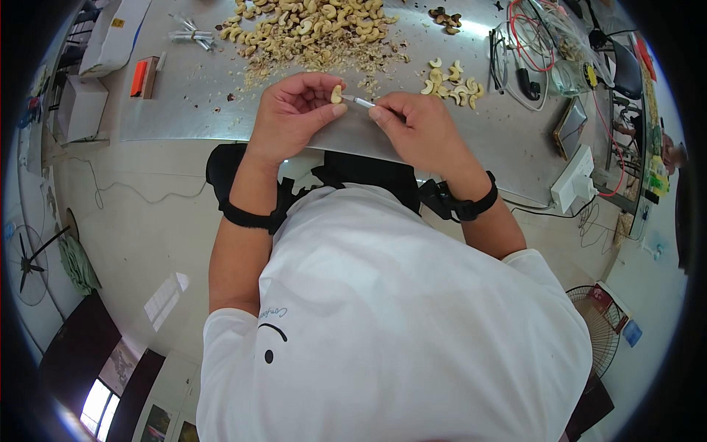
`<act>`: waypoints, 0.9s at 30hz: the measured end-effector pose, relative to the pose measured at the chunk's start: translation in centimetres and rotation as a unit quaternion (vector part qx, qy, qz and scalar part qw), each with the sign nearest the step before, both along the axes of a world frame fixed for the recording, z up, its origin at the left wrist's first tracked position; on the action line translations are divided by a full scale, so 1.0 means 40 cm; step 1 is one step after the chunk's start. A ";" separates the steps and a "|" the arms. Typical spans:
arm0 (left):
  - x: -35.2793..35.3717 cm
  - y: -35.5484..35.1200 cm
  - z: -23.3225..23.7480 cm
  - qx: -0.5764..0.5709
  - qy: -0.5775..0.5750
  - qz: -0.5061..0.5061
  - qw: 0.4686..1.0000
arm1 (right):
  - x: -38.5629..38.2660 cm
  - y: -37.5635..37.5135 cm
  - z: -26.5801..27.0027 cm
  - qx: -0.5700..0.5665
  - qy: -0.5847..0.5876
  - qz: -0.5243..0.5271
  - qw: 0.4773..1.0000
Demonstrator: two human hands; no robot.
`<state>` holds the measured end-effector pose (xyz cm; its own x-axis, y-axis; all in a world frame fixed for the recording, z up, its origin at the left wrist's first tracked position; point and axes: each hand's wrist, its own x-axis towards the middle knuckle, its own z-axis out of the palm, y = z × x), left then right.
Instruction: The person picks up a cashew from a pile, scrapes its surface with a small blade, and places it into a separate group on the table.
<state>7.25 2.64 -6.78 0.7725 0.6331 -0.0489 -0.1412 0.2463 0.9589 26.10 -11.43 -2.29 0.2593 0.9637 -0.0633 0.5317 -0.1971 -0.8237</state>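
Between thumb and fingers, my left hand (300,114) pinches a single pale cashew (336,94) above the front part of the metal table (184,110). My right hand (418,125) grips a thin white tool (362,102), whose narrow tip points left and is at the cashew. Behind my hands lies a large heap of cashews (317,29), with small crumbs along its near side. A smaller group of pale cashews (453,82) rests to the right, beyond my right hand. A few dark brown cashews (445,20) sit farther back.
At the left are an orange and brown box (144,78), a bundle of clear tubes (193,37) and a white box (118,37). Cables (526,44), a clear jar (568,77) and a white power strip (572,177) are on the right.
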 end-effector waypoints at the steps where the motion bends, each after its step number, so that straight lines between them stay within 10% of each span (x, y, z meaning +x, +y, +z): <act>1: 0.000 -0.001 -0.002 -0.001 -0.005 0.001 1.000 | 0.002 0.001 0.001 -0.009 0.005 0.001 1.000; 27: 0.000 0.004 -0.002 -0.004 0.006 -0.006 1.000 | 0.002 -0.003 0.009 -0.009 0.024 -0.013 1.000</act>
